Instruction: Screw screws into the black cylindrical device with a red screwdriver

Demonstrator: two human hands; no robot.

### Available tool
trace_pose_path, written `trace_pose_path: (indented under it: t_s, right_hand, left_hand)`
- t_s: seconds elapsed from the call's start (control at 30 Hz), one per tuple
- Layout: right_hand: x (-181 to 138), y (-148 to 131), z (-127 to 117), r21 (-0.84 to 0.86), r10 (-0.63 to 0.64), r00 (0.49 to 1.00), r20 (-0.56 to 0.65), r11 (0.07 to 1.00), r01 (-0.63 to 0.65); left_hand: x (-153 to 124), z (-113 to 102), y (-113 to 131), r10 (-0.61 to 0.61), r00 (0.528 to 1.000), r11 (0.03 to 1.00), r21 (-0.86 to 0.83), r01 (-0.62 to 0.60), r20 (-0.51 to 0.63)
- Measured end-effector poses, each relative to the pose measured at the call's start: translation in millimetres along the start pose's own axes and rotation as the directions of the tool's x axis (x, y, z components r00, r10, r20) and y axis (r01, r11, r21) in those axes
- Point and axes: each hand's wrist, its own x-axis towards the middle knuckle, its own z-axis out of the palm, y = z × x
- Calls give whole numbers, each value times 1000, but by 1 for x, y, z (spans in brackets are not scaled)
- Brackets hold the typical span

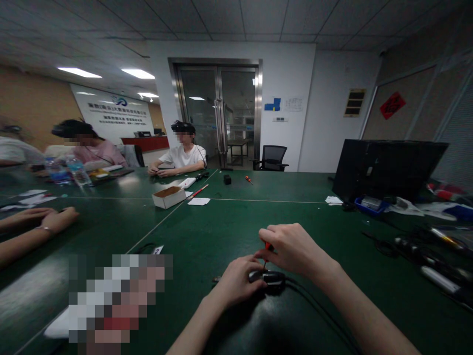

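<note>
My right hand [287, 246] grips the red screwdriver [268, 245] while my left hand [238, 277] holds the black device [275, 279] on the green table [236, 224], so I should press straight and turn gently.

The black corded device [275, 279] lies on the green flat table [229, 227]; behind it, left to right, are the white cardboard box [170, 200], small black block [227, 180] and orange-handled screwdriver [248, 178]; rightward, the blue plastic tray [363, 208] sits before the black rectangular monitor [388, 170].
</note>
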Motion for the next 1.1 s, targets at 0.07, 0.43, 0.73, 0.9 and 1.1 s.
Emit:
trace_pose_path:
  t_s: [0.07, 0.43, 0.73, 0.9, 1.1]
  right_hand:
    - [-2, -1, 0, 82, -48, 999, -11, 995, 48]
    - [0, -1, 1, 5, 5, 1000, -4, 1000, -5]
    - [-4, 0, -2, 115, -47, 999, -28, 992, 50]
    - [-4, 0, -2, 112, -13, 1000, 1, 994, 13]
    - [2, 0, 1, -44, 48, 999, 13, 998, -48]
  left_hand:
    - [0, 1, -1, 9, 1000, 1000, -1, -9, -6]
    - [-2, -3, 4, -3, 1000, 1000, -11, 3, 0]
    - [-1, -2, 1, 6, 1000, 1000, 18, -7, 10]
    - [0, -1, -1, 4, 1000, 1000, 3, -4, 2]
    - [0, 0, -2, 19, 1000, 1000, -15, -19, -7]
